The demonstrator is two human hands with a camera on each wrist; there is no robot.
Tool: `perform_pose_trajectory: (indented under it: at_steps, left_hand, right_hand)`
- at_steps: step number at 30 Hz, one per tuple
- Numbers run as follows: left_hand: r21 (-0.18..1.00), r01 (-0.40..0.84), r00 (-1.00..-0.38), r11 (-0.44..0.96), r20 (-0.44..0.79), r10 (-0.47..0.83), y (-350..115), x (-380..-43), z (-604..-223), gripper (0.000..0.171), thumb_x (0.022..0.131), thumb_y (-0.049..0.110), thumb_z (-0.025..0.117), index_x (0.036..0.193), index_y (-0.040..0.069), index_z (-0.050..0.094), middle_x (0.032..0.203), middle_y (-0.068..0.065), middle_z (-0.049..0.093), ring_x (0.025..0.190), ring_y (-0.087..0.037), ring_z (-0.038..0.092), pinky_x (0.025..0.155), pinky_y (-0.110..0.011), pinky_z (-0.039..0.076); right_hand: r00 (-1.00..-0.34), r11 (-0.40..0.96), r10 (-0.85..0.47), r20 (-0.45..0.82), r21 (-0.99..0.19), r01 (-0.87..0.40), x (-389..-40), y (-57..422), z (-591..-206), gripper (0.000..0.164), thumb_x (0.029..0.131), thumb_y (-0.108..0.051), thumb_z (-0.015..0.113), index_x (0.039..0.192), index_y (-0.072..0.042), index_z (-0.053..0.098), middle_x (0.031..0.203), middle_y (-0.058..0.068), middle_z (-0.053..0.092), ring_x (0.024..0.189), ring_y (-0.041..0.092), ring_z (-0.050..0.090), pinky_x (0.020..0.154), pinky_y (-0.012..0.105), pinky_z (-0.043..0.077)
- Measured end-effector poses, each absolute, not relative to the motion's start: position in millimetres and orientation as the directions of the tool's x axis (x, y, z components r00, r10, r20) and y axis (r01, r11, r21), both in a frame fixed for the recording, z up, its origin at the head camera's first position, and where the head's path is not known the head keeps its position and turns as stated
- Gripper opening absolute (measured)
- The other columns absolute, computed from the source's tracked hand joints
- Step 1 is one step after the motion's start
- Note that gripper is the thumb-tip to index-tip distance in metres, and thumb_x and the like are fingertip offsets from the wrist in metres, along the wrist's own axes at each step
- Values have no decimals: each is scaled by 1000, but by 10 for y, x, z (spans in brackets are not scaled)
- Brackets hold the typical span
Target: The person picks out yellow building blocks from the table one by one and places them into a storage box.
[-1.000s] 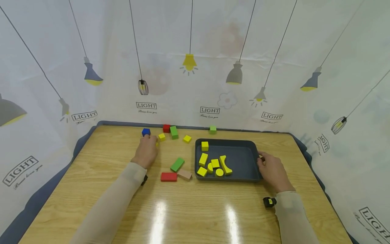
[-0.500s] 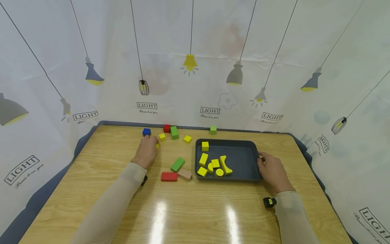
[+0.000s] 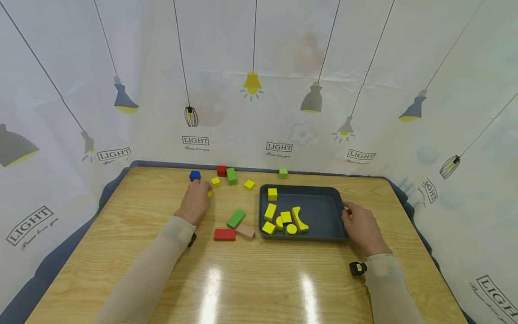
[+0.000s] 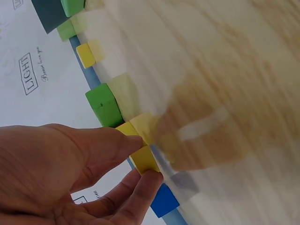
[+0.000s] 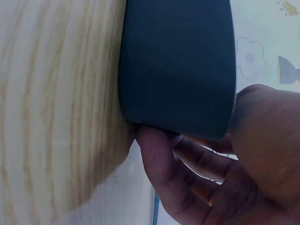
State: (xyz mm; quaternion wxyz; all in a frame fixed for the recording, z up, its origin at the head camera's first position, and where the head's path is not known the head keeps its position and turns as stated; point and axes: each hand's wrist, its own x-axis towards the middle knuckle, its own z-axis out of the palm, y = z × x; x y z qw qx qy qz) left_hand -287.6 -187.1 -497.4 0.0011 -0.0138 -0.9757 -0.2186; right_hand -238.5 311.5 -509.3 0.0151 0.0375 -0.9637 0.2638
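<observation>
While left fingers (image 4: 147, 191) pinch yellow block (image 4: 144, 160) | right fingers (image 5: 159, 157) grip tray (image 5: 178, 65)

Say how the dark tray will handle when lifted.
The dark tray is probably stiff, given its raised walls. Held by the right hand at one end, it may dip at the other, where yellow blocks cluster and could slide.

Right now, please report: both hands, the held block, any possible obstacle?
Left hand pinching yellow block. Right hand holding tray. Yellow block outside tray. Maybe in the way: blue block, close by left hand.
</observation>
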Motion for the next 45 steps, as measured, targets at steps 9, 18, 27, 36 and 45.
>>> perform_pose_trajectory:
  at_steps: [9,18,27,36,45]
  left_hand:
    - [431,35,-999,901,-5,42,-1729,-2864,-4921,32,115,-2,65,145,-10,72,142,-33,67,134,-45,68,117,-57,63]
    - [468,84,-996,880,19,84,-1532,-2816,-4854,36,110,-5,68,145,-6,74,145,-30,66,133,-42,65,114,-54,64]
    - [532,140,-989,835,31,146,-1229,-2785,-4795,38,110,-4,68,148,-4,74,154,-27,65,139,-39,68,117,-51,65]
    - [467,227,-974,854,103,203,-848,-2759,-4723,37,109,2,78,145,3,77,137,-20,70,122,-32,68,105,-42,69]
    - [483,336,-941,809,138,309,-460,-2694,-4655,35,112,2,75,147,4,75,139,-21,69,125,-33,69,102,-39,69]
  right_hand:
    - [-997,861,-67,50,-502,-83,-2379,3130,-5098,48,120,-13,56,163,9,59,128,34,80,62,17,58,55,33,45]
    - [-996,857,-72,59,-507,-92,-2391,3119,-5109,48,120,-13,56,163,9,59,126,33,80,59,18,56,54,32,44]
    - [-996,862,-67,63,-499,-89,-2396,3127,-5121,48,120,-12,56,162,9,60,126,33,80,60,17,57,55,32,45]
    - [-996,860,-73,55,-502,-91,-2385,3123,-5089,48,120,-13,56,163,10,59,128,35,79,60,17,58,54,33,45]
    - [-997,869,-60,47,-489,-75,-2406,3117,-5116,48,120,-13,55,163,9,59,129,34,79,66,18,64,57,32,48]
